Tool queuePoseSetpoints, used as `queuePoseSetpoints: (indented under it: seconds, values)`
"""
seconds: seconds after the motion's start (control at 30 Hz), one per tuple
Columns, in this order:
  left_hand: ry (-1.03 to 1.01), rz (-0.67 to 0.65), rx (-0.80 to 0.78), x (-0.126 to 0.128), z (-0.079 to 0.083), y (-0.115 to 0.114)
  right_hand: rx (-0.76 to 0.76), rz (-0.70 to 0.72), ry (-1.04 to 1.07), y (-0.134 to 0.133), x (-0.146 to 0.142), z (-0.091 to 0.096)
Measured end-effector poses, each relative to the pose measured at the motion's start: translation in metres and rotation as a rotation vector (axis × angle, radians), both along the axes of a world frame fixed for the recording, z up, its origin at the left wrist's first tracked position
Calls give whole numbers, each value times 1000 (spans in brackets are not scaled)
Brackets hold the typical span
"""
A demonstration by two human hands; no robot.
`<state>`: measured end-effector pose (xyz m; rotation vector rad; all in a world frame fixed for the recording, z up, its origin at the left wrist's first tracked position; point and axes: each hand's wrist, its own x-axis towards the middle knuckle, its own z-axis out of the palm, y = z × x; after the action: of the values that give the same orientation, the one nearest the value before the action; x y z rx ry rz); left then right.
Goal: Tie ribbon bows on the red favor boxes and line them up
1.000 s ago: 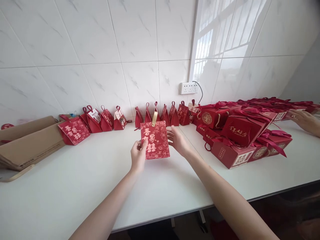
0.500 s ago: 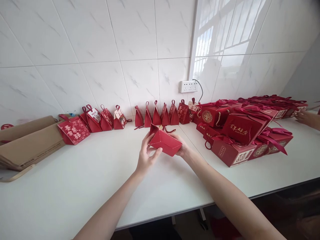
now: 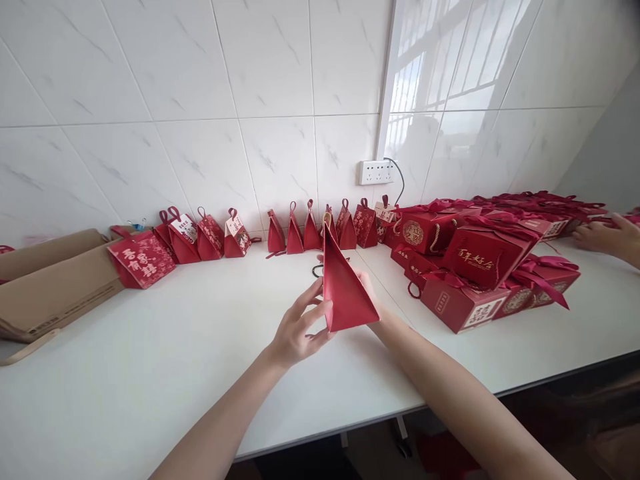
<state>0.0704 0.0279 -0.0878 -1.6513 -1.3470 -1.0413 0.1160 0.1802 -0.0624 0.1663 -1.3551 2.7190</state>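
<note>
Between my hands, above the white table [image 3: 270,400], I hold a red triangular gift box [image 3: 347,293] with its pointed top up and one plain triangular side facing me. My left hand [image 3: 297,327] grips its left edge, thumb low and fingers along the side. My right hand [image 3: 373,300] is on the right side, its fingers mostly hidden behind the box. A dark cord loop [image 3: 317,271] shows just left of the box. Behind it, along the wall, stands a row of similar red triangular boxes [image 3: 294,237] with ribbon loops on top.
Brown folded cardboard [image 3: 65,287] lies at the left beside a tilted red printed box [image 3: 143,257]. Stacked red gift boxes with ribbons [image 3: 493,257] fill the right side. Another person's hand [image 3: 607,239] reaches in at far right. A power socket [image 3: 377,173] is on the tiled wall.
The box in my hands has turned from showing its base to standing with the point up, a triangular side towards me. The other person's hand has moved slightly left.
</note>
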Motion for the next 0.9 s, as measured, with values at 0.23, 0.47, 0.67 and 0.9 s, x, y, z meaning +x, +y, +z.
queuePoseSetpoints:
  seconds: [0.23,0.47,0.67,0.9]
  values:
    - [-641,-63,136,-5,-2,-3,-24,-227,-90,4,-19,4]
    - [-1717,-269,176,-24,3,4,185,-280,-100,3,-12,16]
    - [-1773,-256,155,-22,-1,8,266,-256,-77,-2,-4,21]
    - [-1359,-46,255,-20,0,0,-37,-262,-180,4,-14,14]
